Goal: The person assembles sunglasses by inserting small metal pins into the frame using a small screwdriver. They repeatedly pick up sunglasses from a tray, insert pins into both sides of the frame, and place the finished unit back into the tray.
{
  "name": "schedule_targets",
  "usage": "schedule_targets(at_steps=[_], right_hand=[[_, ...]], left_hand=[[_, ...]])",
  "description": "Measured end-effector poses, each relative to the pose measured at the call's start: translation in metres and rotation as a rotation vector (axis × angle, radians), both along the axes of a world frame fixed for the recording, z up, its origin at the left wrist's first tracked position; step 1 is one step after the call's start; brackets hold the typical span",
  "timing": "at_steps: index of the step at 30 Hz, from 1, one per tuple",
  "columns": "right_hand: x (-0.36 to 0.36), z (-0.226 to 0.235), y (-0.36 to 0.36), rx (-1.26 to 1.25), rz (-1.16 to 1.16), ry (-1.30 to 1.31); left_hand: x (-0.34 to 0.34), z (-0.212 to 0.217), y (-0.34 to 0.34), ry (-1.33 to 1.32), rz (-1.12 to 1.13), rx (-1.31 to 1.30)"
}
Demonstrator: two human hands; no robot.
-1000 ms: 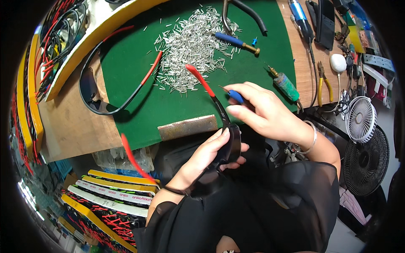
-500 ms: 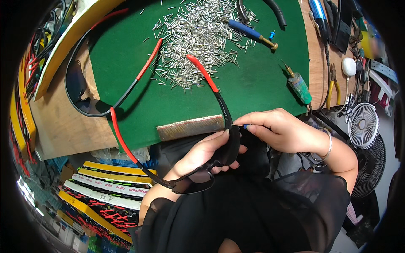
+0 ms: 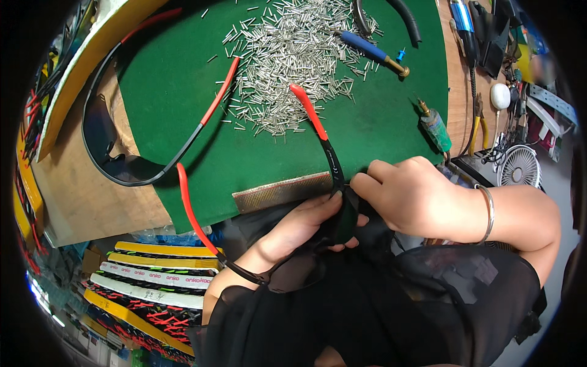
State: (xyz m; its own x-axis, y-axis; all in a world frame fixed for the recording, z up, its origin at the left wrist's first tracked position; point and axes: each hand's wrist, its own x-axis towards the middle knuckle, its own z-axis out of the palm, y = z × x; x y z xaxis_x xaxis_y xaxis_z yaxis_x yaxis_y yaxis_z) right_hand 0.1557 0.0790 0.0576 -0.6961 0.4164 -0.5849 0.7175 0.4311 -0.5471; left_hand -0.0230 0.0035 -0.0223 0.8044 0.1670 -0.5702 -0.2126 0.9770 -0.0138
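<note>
Left hand (image 3: 309, 215) has a pair of black sunglasses (image 3: 346, 214) pinched between thumb and fingers, right around the front corner of the frame. They're held just off the near edge of the bench (image 3: 92, 211), in front of the person's black top (image 3: 342, 312). Both temples are folded out, black with red ends: one points up over the green mat (image 3: 293, 156), the other slants up to the left past the left forearm.

Right hand (image 3: 422, 199) is right up against that same corner, fingers curled in and knuckles up. Can't tell what it's pinching, if anything, since the back of the hand hides it. There's a silver bangle (image 3: 491, 214) on that wrist.

On the mat there's a big messy pile of little metal pins (image 3: 287, 67), with a blue-handled screwdriver (image 3: 367, 48) at its right edge and a blue push pin (image 3: 400, 55) just beside that. A green-handled tool (image 3: 436, 128) lies further right, near the mat's edge, and yellow-handled pliers (image 3: 477, 131) sit past it. A rough metal strip (image 3: 281, 191) runs along the near edge, close to the left hand. Second pair of sunglasses (image 3: 101, 131) is off to the left, same red ends, one of them by the pins
</note>
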Motion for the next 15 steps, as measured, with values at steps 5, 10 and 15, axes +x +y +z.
schedule_targets(at_steps=[5, 10, 15], right_hand=[[-0.006, -0.005, 0.003, -0.216, -0.281, -0.086], [0.000, -0.011, 0.000, -0.305, -0.396, -0.053], [0.007, 0.006, 0.007, -0.160, -0.238, 0.147]], left_hand=[[0.001, 0.000, -0.001, -0.049, 0.049, 0.053], [0.006, 0.001, -0.005, -0.035, 0.080, 0.028], [-0.009, 0.024, -0.014, 0.061, 0.154, 0.096]])
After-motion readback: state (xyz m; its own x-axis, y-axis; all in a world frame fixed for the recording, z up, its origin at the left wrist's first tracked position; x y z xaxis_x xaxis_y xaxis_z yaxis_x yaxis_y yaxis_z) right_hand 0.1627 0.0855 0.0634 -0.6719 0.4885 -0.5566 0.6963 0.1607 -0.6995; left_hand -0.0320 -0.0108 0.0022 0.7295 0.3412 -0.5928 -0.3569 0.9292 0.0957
